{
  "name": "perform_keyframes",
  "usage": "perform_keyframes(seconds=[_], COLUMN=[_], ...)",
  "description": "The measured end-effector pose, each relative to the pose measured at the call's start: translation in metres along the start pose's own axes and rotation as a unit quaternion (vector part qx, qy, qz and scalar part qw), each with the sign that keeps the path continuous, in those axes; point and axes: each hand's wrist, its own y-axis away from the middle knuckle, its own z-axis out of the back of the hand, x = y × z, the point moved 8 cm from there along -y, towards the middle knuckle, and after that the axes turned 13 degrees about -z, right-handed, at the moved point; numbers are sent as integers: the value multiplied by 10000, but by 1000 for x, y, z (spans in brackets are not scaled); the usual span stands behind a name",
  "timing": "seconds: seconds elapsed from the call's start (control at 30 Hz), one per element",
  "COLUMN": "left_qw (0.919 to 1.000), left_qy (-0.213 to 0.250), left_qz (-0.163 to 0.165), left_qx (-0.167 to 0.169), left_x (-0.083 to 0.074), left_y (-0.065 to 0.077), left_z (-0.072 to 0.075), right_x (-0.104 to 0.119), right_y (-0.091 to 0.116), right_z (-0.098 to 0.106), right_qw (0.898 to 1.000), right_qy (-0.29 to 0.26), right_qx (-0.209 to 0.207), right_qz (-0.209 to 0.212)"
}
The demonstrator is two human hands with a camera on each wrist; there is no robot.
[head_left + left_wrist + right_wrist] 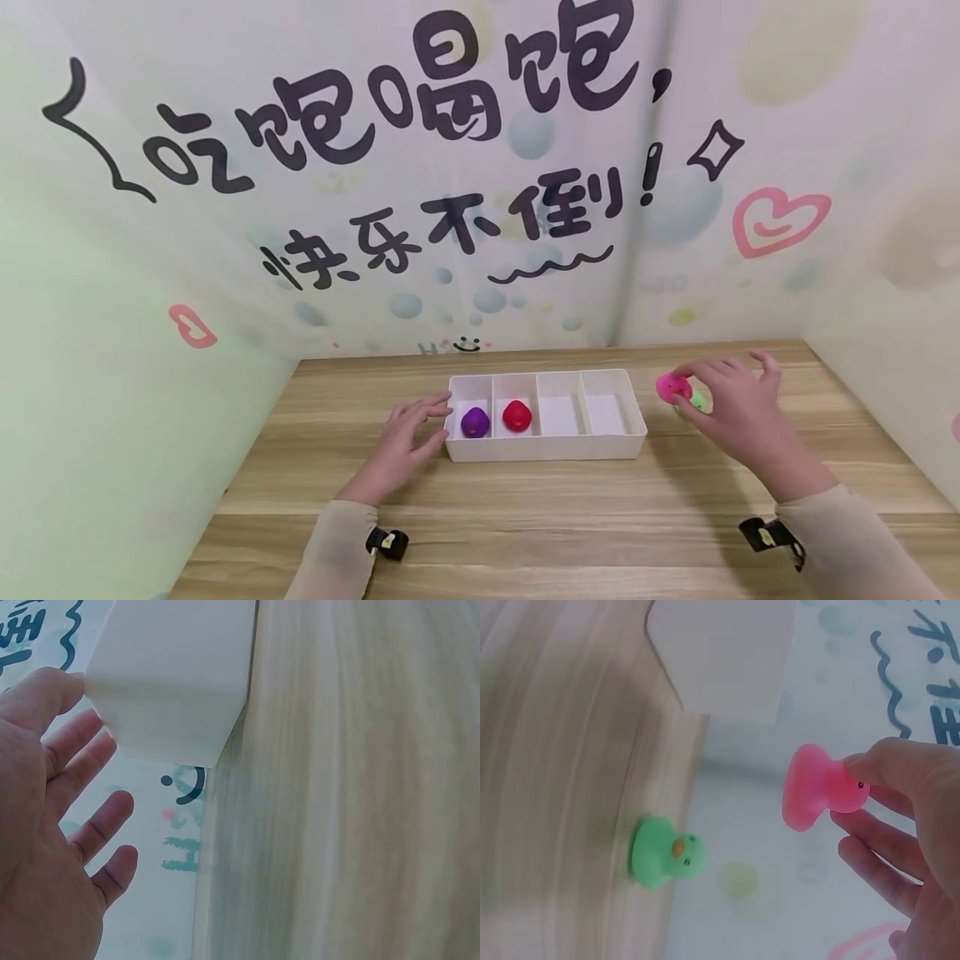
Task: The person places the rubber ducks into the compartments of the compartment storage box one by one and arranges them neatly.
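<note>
Four compartments divide a white tray [542, 449] lying along the far edge of the wooden table [525, 525] in the head view. A purple toy [475, 423] sits in the leftmost compartment, a red toy [517, 416] in the next; their shape is hard to make out from here, though both look rounded. The left hand [405, 437] is at the tray's left end. Near the table's far right corner, the right hand [738, 408] holds a pink duck [671, 388] above the surface, by a green duck [699, 401].

In the left wrist view, the left hand's fingers are loosely spread, thumb and nearest fingertips at the tray's end.

In the right wrist view, thumb and fingers pinch the pink duck's head, its base clear of the table; the green duck rests near the far edge.
</note>
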Motion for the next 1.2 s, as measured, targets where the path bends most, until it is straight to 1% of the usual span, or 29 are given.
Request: perform_keyframes(seconds=[0.2, 0.4, 0.7, 0.87, 1.03, 1.2], left_qw=[10000, 10000, 10000, 10000, 10000, 10000], left_qy=[-2, -70, -18, -20, -69, -17], left_qz=[-28, 5, 59, 32, 6, 5], left_qx=[-19, -34, 13, 4, -15, -10], left_x=[0, 3, 2, 1, 2, 0], left_y=[0, 2, 5, 5, 2, 0], left_z=[0, 0, 0, 1, 0, 1], right_x=[19, 35, 66, 83, 96, 103], right_y=[0, -3, -4, -4, -8, -11], right_z=[-1, -9, -22, -30, -37, -46], right_qw=[9997, 9990, 9970, 9950, 9947, 9947], right_qy=[-217, -423, -654, -814, -742, -662], right_qx=[-42, 81, -8, -42, 16, 157], right_qz=[113, 105, 422, 576, 710, 774])
